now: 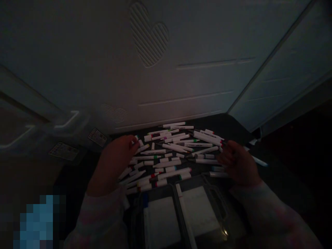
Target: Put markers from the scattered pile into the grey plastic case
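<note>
Several white marker pens with coloured caps lie scattered in a pile on a dark surface. My left hand rests on the left side of the pile, its fingertips pinched on a marker at the upper left. My right hand is at the right edge of the pile, fingers curled around a marker whose end sticks out to the right. The scene is very dim.
A clear plastic case lies open near me, holding white inserts and one marker along its middle. A white panelled door with heart shapes stands behind the pile. Stickers sit at the left.
</note>
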`<state>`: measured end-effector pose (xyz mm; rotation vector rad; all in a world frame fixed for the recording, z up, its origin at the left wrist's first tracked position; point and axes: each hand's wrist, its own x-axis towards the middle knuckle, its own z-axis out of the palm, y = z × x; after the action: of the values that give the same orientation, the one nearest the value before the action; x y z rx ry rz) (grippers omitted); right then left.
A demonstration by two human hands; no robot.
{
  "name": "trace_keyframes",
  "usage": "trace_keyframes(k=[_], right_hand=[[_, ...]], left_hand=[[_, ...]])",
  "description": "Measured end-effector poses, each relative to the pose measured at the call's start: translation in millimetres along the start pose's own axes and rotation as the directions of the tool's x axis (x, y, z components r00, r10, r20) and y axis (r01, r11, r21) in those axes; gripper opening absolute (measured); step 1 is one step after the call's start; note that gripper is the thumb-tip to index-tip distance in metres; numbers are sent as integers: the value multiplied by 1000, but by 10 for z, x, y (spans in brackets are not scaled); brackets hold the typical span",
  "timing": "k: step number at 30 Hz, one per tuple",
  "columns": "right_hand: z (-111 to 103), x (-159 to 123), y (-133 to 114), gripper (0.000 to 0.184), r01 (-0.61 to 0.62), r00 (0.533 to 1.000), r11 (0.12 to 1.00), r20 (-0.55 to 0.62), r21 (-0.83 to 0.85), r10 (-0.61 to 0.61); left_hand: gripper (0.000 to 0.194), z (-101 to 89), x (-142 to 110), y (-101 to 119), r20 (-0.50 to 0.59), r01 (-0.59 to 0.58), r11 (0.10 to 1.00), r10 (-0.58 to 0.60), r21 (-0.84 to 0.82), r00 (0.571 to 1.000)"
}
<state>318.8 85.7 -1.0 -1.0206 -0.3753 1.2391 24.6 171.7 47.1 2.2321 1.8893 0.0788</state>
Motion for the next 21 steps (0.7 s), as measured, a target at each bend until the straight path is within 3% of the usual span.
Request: trace_keyframes(k=[5, 9, 16, 21], right_hand=[[-36, 40, -29, 37, -42, 999, 995, -14, 88, 43], [-41, 74, -16, 35, -33, 999, 994, 5, 104, 33], [-45, 78, 1, 36, -11, 997, 996, 76, 92, 4], [-76, 106, -15, 36, -25, 998, 990, 60, 139, 17]], left_hand=[[19, -117, -56, -146, -84, 59, 994, -67, -93, 994], [18, -81, -13, -193, -100, 63, 992, -74, -109, 992], [24, 152, 86, -89, 80, -67, 994, 74, -82, 994], [41, 63, 14, -113, -59, -39, 996, 34, -76, 998]])
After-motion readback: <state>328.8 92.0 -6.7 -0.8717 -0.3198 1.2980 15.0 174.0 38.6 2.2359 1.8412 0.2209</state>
